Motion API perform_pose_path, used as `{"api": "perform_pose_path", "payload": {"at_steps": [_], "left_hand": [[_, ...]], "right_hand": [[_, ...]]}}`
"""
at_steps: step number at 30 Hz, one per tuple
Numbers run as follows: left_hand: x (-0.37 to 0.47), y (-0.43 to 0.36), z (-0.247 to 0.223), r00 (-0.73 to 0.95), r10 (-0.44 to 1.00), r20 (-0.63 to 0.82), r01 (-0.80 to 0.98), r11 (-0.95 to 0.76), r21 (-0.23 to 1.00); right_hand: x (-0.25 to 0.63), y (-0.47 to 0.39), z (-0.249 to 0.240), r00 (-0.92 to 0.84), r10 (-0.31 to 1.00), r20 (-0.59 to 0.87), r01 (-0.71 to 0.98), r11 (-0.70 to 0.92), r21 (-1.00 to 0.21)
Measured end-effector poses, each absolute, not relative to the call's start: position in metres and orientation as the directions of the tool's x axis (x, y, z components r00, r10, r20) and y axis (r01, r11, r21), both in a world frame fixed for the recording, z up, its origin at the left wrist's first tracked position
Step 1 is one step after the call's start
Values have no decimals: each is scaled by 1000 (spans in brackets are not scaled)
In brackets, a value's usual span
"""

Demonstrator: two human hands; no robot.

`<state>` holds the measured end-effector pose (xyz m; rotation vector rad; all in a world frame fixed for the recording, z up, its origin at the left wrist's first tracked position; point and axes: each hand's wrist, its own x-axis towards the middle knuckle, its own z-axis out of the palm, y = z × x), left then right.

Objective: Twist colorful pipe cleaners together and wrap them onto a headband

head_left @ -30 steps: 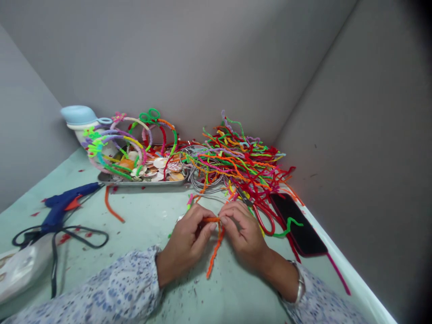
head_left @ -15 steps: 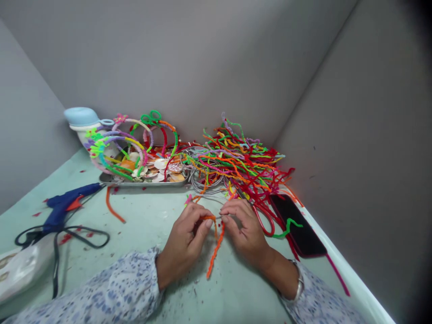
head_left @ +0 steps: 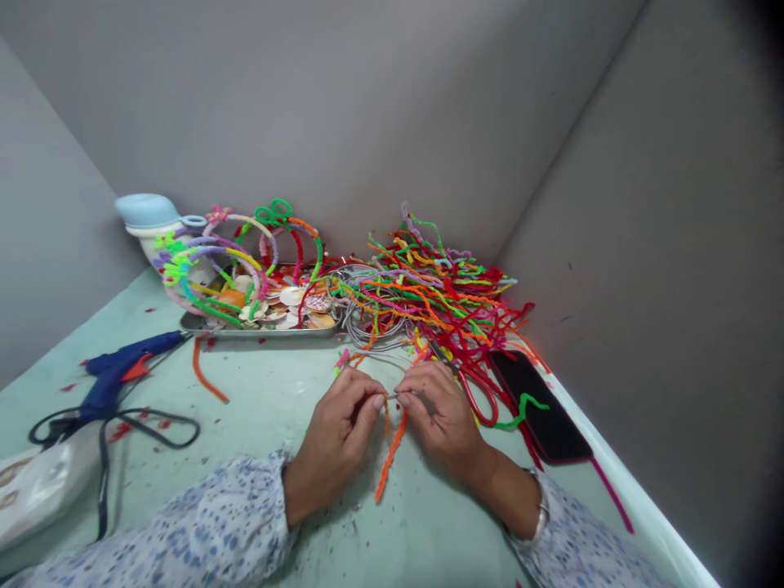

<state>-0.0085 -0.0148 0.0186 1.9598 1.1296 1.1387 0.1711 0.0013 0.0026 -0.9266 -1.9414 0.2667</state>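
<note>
My left hand [head_left: 343, 433] pinches a grey wire [head_left: 393, 396] together with the upper end of an orange fuzzy stem between thumb and forefinger. Close beside it, my right hand [head_left: 442, 416] is closed on the same wire, its thumb and forefinger a short gap from the left ones. An orange fuzzy stem [head_left: 388, 464] hangs down between the hands, its top near the right fingertips. The wire runs on behind my fingers toward a coil of grey wire [head_left: 373, 331]. Parts of wire and stem are hidden by my fingers.
Behind the hands lies a heap of coloured fuzzy stems [head_left: 441, 286]. A metal tray [head_left: 269, 333] holds shells and decorated hoops [head_left: 245, 253], with a blue-lidded bottle [head_left: 150, 214] behind. Red-handled scissors [head_left: 483, 400] and a phone [head_left: 545, 416] are right; a blue glue gun [head_left: 116, 371] is left.
The right fingertips have shifted slightly left, nearer the left ones. Less orange shows at the left fingertips, and its short hanging end has moved slightly left.
</note>
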Motion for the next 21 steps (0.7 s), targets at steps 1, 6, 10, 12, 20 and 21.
{"api": "perform_pose_path", "payload": {"at_steps": [1, 6, 10, 12, 20, 21], "left_hand": [[-9, -14, 19, 273, 885, 378, 371, -459, 807], [-10, -12, 19, 289, 885, 364, 384, -456, 803], [-9, -12, 16, 301, 893, 333, 412, -437, 799], [-9, -12, 15, 299, 897, 325, 419, -429, 800], [-8, -14, 17, 278, 900, 335, 431, -428, 794], [-8, -14, 18, 277, 902, 330, 433, -424, 796]], "right_hand": [[171, 1, 2, -279, 699, 658, 496, 692, -525], [171, 1, 1, -292, 695, 657, 503, 696, -513], [171, 1, 1, -279, 696, 662, 517, 689, -508], [171, 2, 1, -275, 699, 660, 523, 685, -507], [171, 2, 2, -280, 696, 662, 514, 691, -509], [171, 2, 1, -281, 695, 662, 510, 693, -510]]}}
